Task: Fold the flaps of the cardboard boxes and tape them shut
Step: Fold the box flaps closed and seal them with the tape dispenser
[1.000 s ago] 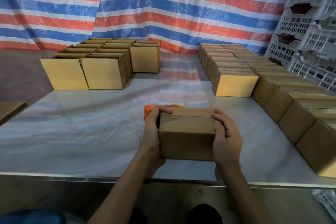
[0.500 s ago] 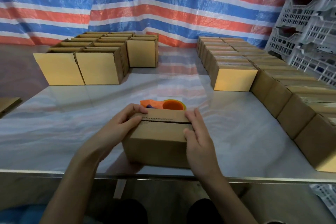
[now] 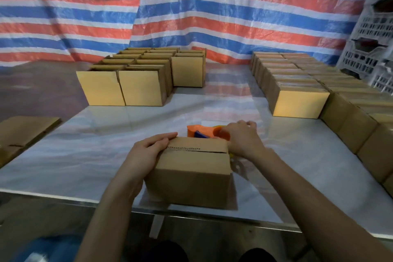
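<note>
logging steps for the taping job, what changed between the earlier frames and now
The right hand left the cardboard box and reached behind it to the orange tape dispenser, fingers curling round it. The left hand shifted from the box's side onto its closed top flaps. The box stays at the near edge of the table; the box rows behind are unchanged.

The right hand [image 3: 242, 140] and the box [image 3: 191, 176] hide most of the orange tape dispenser [image 3: 192, 129] from me. I can't tell whether its grip is closed round it. The crates [image 3: 374, 27] run off the right edge.
</note>
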